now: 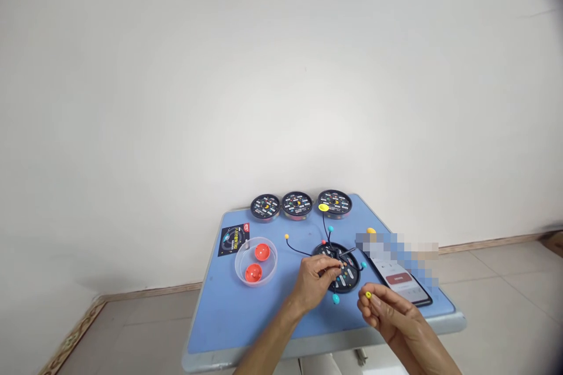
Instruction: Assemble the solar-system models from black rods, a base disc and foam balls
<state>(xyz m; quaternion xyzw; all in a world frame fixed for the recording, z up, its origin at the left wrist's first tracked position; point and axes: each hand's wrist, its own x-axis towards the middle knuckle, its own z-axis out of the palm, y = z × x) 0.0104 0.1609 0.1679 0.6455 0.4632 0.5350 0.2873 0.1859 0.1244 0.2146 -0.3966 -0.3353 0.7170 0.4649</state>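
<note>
Right hand [393,312] pinching a small yellow bead [368,295], over the blue surface [229,319], left hand [317,277] with grip pressed together over a black disc [347,286] with ball-tipped stalks [299,251], anything held there unclear

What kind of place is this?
Probably a plain indoor room, home or office, not a workshop: a small blue table against a bare white wall, with pale tiled floor beside it.

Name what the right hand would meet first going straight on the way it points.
Likely the rim of the round black disc with printed labels, ahead of the right hand and its small yellow bead; height is unclear, so the hand might pass above.
</note>
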